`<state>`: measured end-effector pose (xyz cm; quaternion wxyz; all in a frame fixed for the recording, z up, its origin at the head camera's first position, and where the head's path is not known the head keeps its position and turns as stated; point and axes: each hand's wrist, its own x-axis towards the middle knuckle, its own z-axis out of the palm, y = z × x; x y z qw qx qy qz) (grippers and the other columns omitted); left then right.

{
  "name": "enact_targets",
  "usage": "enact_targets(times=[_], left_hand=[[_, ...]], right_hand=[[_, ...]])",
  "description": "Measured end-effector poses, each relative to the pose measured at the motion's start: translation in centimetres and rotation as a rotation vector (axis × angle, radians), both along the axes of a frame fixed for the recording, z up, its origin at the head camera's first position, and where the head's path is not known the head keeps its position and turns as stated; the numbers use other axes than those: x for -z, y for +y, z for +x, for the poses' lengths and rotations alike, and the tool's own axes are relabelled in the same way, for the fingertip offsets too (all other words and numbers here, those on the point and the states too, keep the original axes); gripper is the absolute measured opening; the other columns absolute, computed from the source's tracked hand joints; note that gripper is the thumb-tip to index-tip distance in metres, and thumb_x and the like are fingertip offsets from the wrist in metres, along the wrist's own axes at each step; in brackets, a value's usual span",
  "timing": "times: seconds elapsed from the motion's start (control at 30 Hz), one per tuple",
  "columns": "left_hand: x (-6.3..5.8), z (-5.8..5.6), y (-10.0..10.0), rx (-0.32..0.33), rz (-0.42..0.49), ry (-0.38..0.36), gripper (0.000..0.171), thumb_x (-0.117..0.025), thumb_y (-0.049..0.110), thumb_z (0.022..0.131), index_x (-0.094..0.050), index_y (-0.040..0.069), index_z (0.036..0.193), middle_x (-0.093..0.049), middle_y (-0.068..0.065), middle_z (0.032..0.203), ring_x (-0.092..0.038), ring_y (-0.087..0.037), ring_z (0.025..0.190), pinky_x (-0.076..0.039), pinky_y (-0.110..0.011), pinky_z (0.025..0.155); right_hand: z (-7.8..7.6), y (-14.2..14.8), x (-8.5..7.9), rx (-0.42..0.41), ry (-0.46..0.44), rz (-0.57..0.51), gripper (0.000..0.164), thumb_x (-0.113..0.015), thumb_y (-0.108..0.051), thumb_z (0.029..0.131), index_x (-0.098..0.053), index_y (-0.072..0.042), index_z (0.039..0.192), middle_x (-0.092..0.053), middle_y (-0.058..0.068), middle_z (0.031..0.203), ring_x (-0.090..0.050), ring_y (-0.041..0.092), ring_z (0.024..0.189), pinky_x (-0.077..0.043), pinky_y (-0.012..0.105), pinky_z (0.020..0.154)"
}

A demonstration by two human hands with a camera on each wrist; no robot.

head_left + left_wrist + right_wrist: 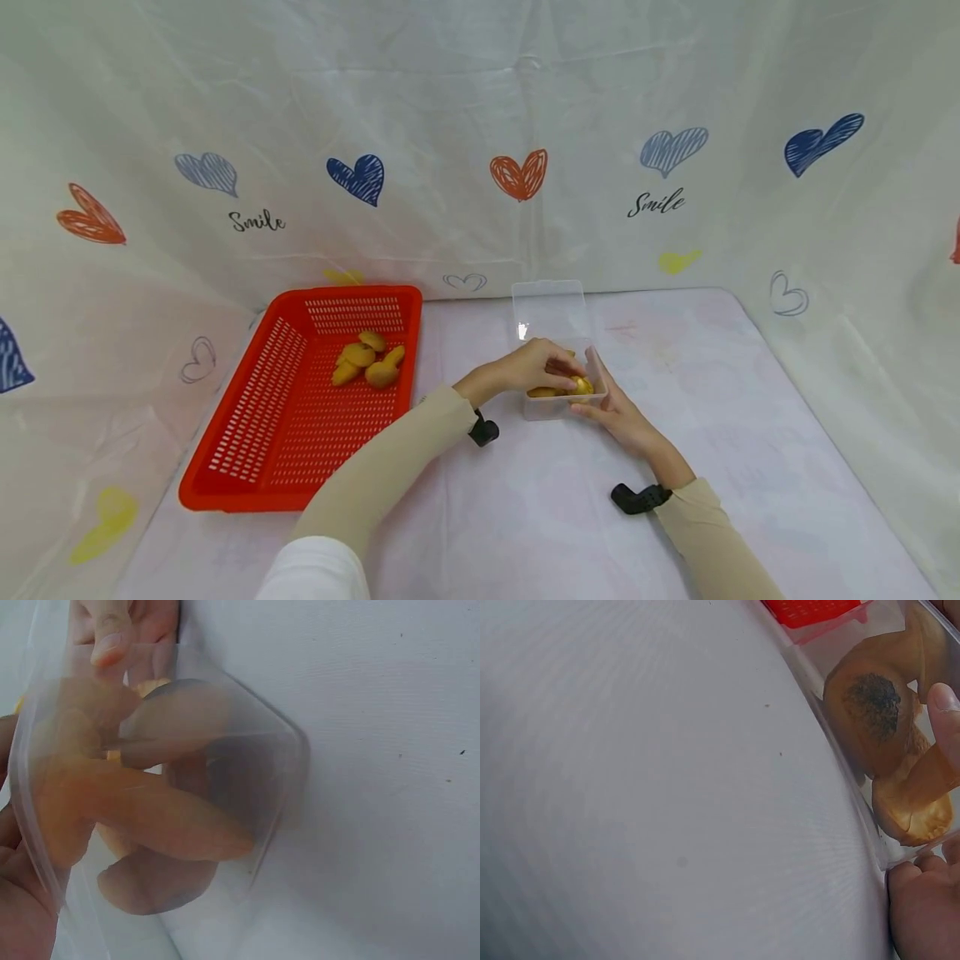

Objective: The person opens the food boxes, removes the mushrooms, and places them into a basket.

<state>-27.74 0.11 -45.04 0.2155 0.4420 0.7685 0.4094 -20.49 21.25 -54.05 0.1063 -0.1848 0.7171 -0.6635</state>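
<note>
We see a clear box (546, 407) on the table (525, 508), and everything else sits around it. The box's lid (551, 312) stands up at the back of the clear box, wide open. Inside the clear box is a bunch of mushrooms (542, 392), yellow and brown, piled on each other. In the right wrist view, we spot one brown mushroom (871, 709) with a dark patch, lying against the clear box's wall.

Our left hand (542, 367) comes from the left of the clear box and dips into its top. Its fingers are bent down by a shiny yellow mushroom (582, 386). The fingers hide the spot, so we can't tell if they pinch it or just touch it. Our right hand (617, 414) grips the clear box at its right side, with the thumb on the front wall.

To the left of the clear box, well apart from it, is a red basket (300, 442) full of little holes. More mushrooms (358, 355) lie in a small heap inside it. Behind the clear box hangs a white sheet (450, 83) with hearts (519, 175) and the word "Smile" (657, 202) on it.
</note>
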Motion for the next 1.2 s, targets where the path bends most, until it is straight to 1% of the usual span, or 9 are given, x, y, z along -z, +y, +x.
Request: enact_targets(times=[0.13,0.33,0.4,0.7,0.9,1.0,1.13,1.2], left_hand=[[0.17,0.10,0.17,-0.015,0.005,0.029,0.024,-0.072,0.003,0.091,-0.072,-0.001,0.115,-0.069,-0.010,0.109,-0.066,-0.010,0.100,-0.052,-0.017,0.087],[0.42,0.25,0.58,-0.017,0.014,0.020,0.026,-0.074,0.001,0.088,-0.072,-0.003,0.113,-0.068,-0.009,0.104,-0.066,-0.011,0.098,-0.053,-0.017,0.085],[0.42,0.32,0.61,-0.020,0.011,0.029,0.026,-0.074,0.001,0.087,-0.073,-0.002,0.113,-0.068,-0.008,0.103,-0.066,-0.010,0.096,-0.053,-0.017,0.084],[0.03,0.55,0.32,-0.059,-0.003,0.097,0.023,-0.073,0.005,0.088,-0.074,0.001,0.111,-0.072,-0.009,0.109,-0.066,-0.007,0.095,-0.051,-0.015,0.085],[0.21,0.46,0.15,-0.082,0.021,0.092,0.023,-0.073,0.006,0.089,-0.075,0.001,0.110,-0.073,-0.009,0.111,-0.064,-0.006,0.095,-0.050,-0.016,0.087],[0.26,0.41,0.04,-0.092,0.041,0.086,0.023,-0.073,0.006,0.089,-0.075,0.001,0.111,-0.073,-0.007,0.111,-0.064,-0.005,0.096,-0.050,-0.016,0.088],[0.31,0.35,-0.09,-0.112,0.063,0.064,0.023,-0.073,0.006,0.089,-0.075,0.002,0.111,-0.073,-0.006,0.110,-0.063,-0.005,0.098,-0.049,-0.016,0.090],[0.33,0.31,-0.15,-0.120,0.079,0.045,0.023,-0.073,0.005,0.089,-0.075,0.001,0.112,-0.073,-0.007,0.111,-0.064,-0.006,0.099,-0.049,-0.017,0.090]], right_hand=[[0.03,0.02,-0.13,0.005,-0.002,0.000,0.099,-0.063,-0.004,0.098,0.012,-0.025,0.160,0.016,0.003,0.165,0.005,0.035,0.150,-0.034,0.011,0.102],[0.08,0.07,-0.23,-0.004,-0.008,-0.021,0.099,-0.062,-0.003,0.098,0.013,-0.027,0.159,0.018,0.003,0.165,0.003,0.036,0.149,-0.035,0.013,0.103],[0.07,0.07,-0.22,-0.008,-0.008,-0.023,0.100,-0.062,-0.002,0.098,0.013,-0.027,0.159,0.019,0.003,0.164,0.003,0.037,0.149,-0.035,0.013,0.103],[0.06,-0.03,-0.21,-0.007,-0.013,-0.022,0.100,-0.062,-0.003,0.098,0.012,-0.026,0.159,0.018,0.004,0.165,0.002,0.036,0.150,-0.034,0.012,0.103],[0.14,-0.13,-0.32,-0.001,-0.021,-0.006,0.100,-0.063,-0.005,0.098,0.013,-0.027,0.159,0.017,0.003,0.165,0.003,0.035,0.150,-0.032,0.010,0.103],[0.16,-0.10,-0.31,0.008,-0.018,0.016,0.099,-0.063,-0.006,0.098,0.012,-0.028,0.159,0.016,0.003,0.165,0.002,0.035,0.150,-0.032,0.013,0.104],[0.10,-0.02,-0.20,0.020,-0.010,0.043,0.099,-0.063,-0.007,0.098,0.011,-0.029,0.159,0.014,0.004,0.165,0.003,0.036,0.150,-0.029,0.023,0.110],[0.04,0.00,-0.14,0.022,-0.007,0.049,0.099,-0.063,-0.007,0.098,0.011,-0.029,0.159,0.014,0.004,0.165,0.003,0.036,0.150,-0.027,0.026,0.112]])
